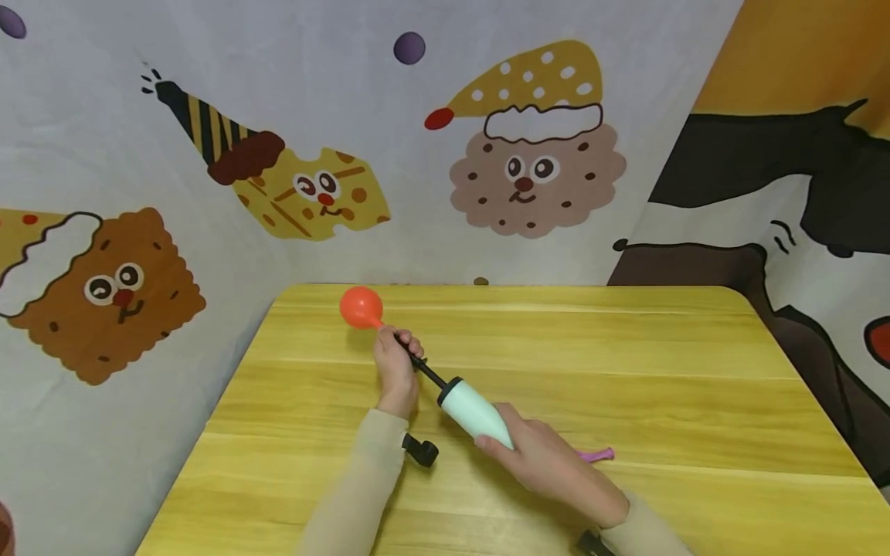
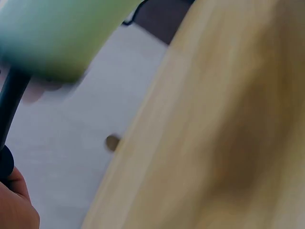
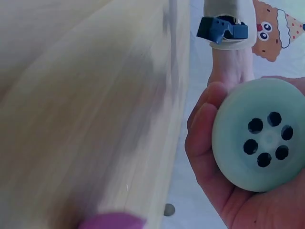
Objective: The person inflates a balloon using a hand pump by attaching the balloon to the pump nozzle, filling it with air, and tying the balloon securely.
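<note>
In the head view a small round red balloon (image 1: 361, 307), partly inflated, points away to the upper left from my left hand (image 1: 396, 371). That hand pinches the balloon's neck around the black nozzle end of a hand pump. The pump has a mint-green barrel (image 1: 476, 413) and a black rod (image 1: 433, 374), which shows between the two hands. My right hand (image 1: 549, 463) grips the barrel near its rear end. In the right wrist view the fingers (image 3: 202, 129) curl round the barrel, whose end cap (image 3: 269, 136) has several dark holes.
Part of a purple deflated balloon (image 1: 598, 455) lies on the wooden table (image 1: 626, 371) beside the right wrist. Behind the table hangs a light cloth (image 1: 410, 193) printed with cartoon food figures. A black wrist mount (image 1: 421, 451) is strapped to the left sleeve.
</note>
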The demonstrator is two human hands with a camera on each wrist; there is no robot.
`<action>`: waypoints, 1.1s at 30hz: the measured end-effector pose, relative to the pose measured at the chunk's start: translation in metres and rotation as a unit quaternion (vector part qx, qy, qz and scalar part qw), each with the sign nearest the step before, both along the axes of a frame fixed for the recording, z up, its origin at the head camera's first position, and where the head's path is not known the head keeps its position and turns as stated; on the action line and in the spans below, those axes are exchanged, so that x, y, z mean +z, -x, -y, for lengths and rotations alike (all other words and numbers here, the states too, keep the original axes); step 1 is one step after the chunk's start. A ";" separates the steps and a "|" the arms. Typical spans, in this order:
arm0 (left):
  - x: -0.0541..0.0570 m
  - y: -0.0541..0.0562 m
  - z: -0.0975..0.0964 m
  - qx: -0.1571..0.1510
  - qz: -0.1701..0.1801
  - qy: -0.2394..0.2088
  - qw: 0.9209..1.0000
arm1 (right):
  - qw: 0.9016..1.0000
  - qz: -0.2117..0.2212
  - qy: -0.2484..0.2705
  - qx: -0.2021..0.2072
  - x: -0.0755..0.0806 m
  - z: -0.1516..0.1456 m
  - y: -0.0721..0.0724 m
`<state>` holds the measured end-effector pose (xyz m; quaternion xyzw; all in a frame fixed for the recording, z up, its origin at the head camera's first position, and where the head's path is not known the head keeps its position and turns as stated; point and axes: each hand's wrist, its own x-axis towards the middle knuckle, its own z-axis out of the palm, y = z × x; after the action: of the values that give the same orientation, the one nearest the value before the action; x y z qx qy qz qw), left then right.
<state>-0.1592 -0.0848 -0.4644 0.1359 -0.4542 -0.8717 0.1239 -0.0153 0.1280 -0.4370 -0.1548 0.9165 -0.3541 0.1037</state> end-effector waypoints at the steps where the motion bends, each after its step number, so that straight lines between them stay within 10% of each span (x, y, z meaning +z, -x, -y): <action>1: 0.002 0.002 0.006 0.008 -0.003 -0.004 1.000 | 1.000 -0.002 -0.006 0.003 0.001 -0.003 -0.003; 8: 0.007 0.000 0.016 0.017 -0.011 -0.001 1.000 | 0.999 -0.018 -0.029 0.011 0.003 -0.010 -0.016; 22: -0.006 -0.028 -0.025 -0.026 0.015 0.003 1.000 | 1.000 0.008 0.010 0.019 -0.003 0.012 0.010; 33: 0.005 -0.008 -0.006 0.004 -0.016 -0.014 1.000 | 1.000 -0.011 -0.004 0.006 0.005 0.001 0.000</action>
<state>-0.1510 -0.0789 -0.4590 0.1252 -0.4397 -0.8794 0.1329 -0.0152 0.1274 -0.4320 -0.1639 0.9181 -0.3478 0.0967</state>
